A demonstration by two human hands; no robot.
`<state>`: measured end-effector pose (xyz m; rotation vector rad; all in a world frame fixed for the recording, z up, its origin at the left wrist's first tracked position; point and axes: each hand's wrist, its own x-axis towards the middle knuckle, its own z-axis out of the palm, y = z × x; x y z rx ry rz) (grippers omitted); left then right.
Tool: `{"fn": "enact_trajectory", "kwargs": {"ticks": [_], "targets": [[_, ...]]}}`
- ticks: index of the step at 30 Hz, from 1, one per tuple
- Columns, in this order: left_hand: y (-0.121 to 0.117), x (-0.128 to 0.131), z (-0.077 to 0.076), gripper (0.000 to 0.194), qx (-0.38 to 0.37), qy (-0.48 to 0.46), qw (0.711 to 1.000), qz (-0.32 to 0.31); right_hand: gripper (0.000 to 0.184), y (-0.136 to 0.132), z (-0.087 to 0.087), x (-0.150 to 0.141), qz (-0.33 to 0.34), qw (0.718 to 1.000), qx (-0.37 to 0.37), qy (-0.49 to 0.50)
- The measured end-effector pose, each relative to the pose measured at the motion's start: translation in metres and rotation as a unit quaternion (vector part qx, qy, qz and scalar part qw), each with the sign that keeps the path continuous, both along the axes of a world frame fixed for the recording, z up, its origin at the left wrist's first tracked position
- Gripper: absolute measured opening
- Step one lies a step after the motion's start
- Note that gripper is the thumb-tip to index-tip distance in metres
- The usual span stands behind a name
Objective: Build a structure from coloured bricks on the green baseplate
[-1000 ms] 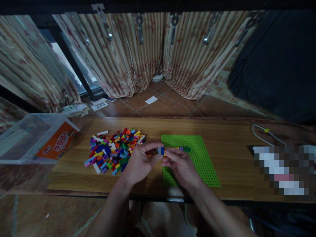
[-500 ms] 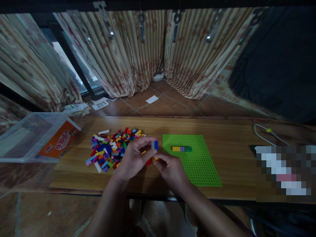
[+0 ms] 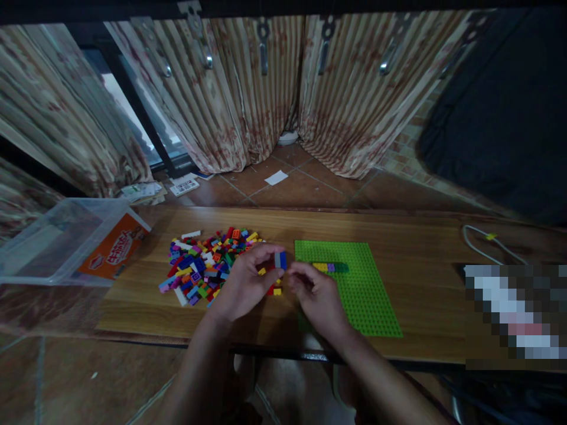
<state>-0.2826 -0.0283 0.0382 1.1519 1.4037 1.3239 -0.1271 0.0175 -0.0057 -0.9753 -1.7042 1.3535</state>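
My left hand point(image 3: 248, 278) grips a small block of blue and grey toy bricks point(image 3: 280, 260) between thumb and fingers, held above the table. Just to its right is my right hand point(image 3: 316, 292), thumb and fingers pinched together; whatever lies between the fingertips is too small to make out. The green baseplate point(image 3: 372, 295) lies flat, partly behind my right hand. On it a row of yellow, purple and green bricks point(image 3: 331, 267) is attached. A loose yellow brick point(image 3: 277, 291) rests on the table beneath the hands, close to some red pieces partly covered by my left hand.
A heap of mixed bricks point(image 3: 199, 268) spreads left of my hands on the wooden table point(image 3: 425, 283). At the far left stands a clear plastic box point(image 3: 57, 236) with an orange label. A white cable point(image 3: 469, 233) and a blurred-out item point(image 3: 514, 319) are at the right.
My right hand has drawn slightly right, away from the blue and grey bricks, and its fingers have curled in. The yellow brick beneath shows more. The view has shifted a little.
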Motion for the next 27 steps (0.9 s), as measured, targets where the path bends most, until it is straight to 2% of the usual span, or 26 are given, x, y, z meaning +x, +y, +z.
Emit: {"fn": "enact_trajectory", "kwargs": {"ticks": [2,5,7,9,11,14,19,22,27], "targets": [[0.000,0.005,0.001,0.033,0.009,0.006,1.000,-0.011,0.025,0.004,0.007,0.001,-0.024,0.990,-0.117,0.072],[0.000,0.014,0.002,0.038,0.035,0.033,0.998,-0.027,0.036,0.010,0.017,0.003,-0.001,0.950,-0.264,0.170],[0.000,0.020,0.002,0.041,0.053,0.071,0.996,-0.027,0.035,0.012,0.022,0.005,0.021,0.931,-0.305,0.201],[0.000,0.025,0.002,0.044,0.062,0.102,0.993,-0.022,0.032,0.013,0.024,0.006,0.020,0.929,-0.308,0.205],[0.000,0.027,0.003,0.049,0.062,0.088,0.994,-0.021,0.031,0.015,0.023,0.008,0.002,0.939,-0.284,0.196],[0.000,0.025,0.006,0.054,0.031,-0.001,0.999,-0.025,0.028,0.016,0.019,0.010,-0.034,0.963,-0.198,0.180],[0.004,0.022,0.006,0.031,-0.030,-0.087,0.996,-0.018,0.022,0.015,0.019,0.017,-0.019,0.993,0.000,0.116],[0.007,0.025,0.002,0.035,-0.074,-0.115,0.990,-0.017,0.021,0.013,0.022,0.023,-0.006,0.994,0.101,0.047],[0.006,0.028,-0.002,0.031,-0.139,-0.195,0.971,-0.026,0.016,0.010,0.026,0.026,0.020,0.985,0.171,-0.020]]}}
